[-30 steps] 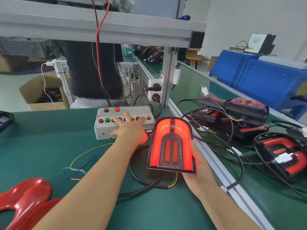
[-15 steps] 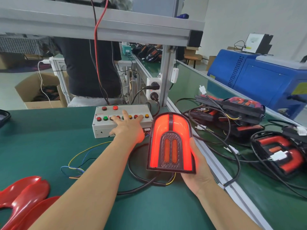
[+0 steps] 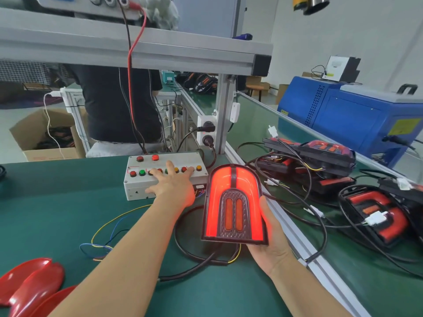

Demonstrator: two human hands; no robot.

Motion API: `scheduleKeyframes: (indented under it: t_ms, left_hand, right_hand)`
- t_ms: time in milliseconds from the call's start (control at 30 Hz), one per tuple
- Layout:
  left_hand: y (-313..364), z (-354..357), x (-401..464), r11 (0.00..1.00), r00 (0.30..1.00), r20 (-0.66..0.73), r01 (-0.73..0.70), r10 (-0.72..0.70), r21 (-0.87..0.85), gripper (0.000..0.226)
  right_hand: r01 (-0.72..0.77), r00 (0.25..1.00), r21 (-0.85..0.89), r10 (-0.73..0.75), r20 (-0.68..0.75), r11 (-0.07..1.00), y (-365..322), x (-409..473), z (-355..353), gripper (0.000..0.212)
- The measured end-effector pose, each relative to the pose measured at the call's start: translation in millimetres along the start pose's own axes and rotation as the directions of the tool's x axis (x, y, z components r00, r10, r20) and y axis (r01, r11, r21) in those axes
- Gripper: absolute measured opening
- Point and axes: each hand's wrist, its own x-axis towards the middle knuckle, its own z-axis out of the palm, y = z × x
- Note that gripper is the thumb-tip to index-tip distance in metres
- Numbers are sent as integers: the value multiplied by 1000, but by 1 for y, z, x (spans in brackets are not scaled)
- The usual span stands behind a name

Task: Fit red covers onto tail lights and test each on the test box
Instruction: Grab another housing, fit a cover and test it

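Note:
My right hand (image 3: 270, 239) holds an arch-shaped tail light (image 3: 234, 205) upright above the green table, thumb along its right edge. Its outer band glows red and two inner bars glow orange. My left hand (image 3: 170, 186) lies on the white test box (image 3: 137, 186), fingers spread and straight over the row of coloured buttons. A black cable (image 3: 190, 255) loops on the table below the lamp. Loose red covers (image 3: 29, 284) lie at the bottom left corner.
Several more tail lights (image 3: 320, 161) with tangled cables sit right of the aluminium rail (image 3: 297, 243). A blue machine (image 3: 343, 110) stands at the back right. A person in dark clothes (image 3: 114, 104) stands behind the bench. Thin coloured wires (image 3: 107, 229) trail left of my forearm.
Both hands keep their places: left on the box buttons, right holding the lit lamp. The view has tilted up slightly.

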Motion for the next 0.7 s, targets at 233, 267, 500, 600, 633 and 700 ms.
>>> scheduleKeyframes:
  t_ms: [233, 267, 500, 600, 633, 700]
  left_hand:
    - [-1, -9, 7, 998, 999, 46, -16, 14, 63, 88]
    - [-1, -10, 7, 998, 999, 51, -15, 12, 65, 88]
    - [1, -9, 2, 999, 999, 50, -6, 3, 50, 88]
    - [2, -10, 2, 999, 999, 51, -2, -1, 42, 86]
    - [2, -11, 2, 999, 999, 53, 0, -2, 39, 86]
    - [1, -11, 2, 999, 999, 53, 0, -2, 34, 85]
  right_hand:
    - [-7, 1000, 20, 7, 7, 1000, 0, -1, 1, 40]
    - [-8, 1000, 18, 8, 6, 1000, 0, 0, 1, 41]
    - [1, 1000, 7, -1, 8, 1000, 0, -1, 0, 38]
    - [-2, 1000, 17, 2, 1, 1000, 1, 0, 0, 40]
    - [-3, 1000, 21, 3, -3, 1000, 1, 0, 0, 41]
    - [-8, 1000, 28, 8, -8, 1000, 0, 0, 0, 42]
